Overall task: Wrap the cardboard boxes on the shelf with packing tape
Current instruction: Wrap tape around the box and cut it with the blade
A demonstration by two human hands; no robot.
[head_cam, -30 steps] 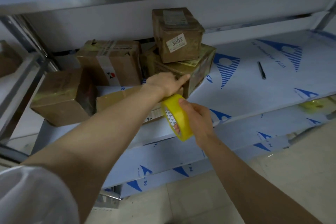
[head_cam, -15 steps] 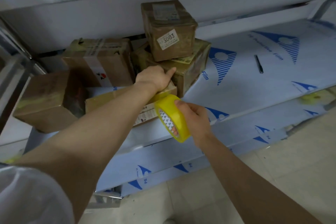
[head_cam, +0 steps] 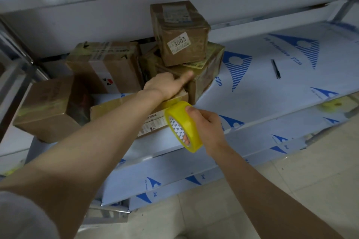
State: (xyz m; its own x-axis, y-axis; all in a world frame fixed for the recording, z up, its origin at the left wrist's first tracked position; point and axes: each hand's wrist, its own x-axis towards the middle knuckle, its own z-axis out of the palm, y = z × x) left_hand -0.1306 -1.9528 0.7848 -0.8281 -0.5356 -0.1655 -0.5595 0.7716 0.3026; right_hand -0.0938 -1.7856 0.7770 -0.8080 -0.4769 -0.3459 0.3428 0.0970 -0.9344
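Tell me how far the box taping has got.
Done, apparently: the 3003 box, the box under it and the left box show glossy or yellowish tape. In hand: the left hand presses on the flat box while the right hand grips the yellow tape roll, a strip running from roll to box. Left: finishing this wrap; the rear box's state is unclear.

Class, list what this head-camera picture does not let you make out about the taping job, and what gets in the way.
All in the head view:
- The left hand: its fingers are hidden behind its own back, so the grip is unclear.
- The flat box: its top is mostly covered by the left forearm.
- The 3003 label: the small print is too small to read.
- The yellow thing near the right edge: blurred.
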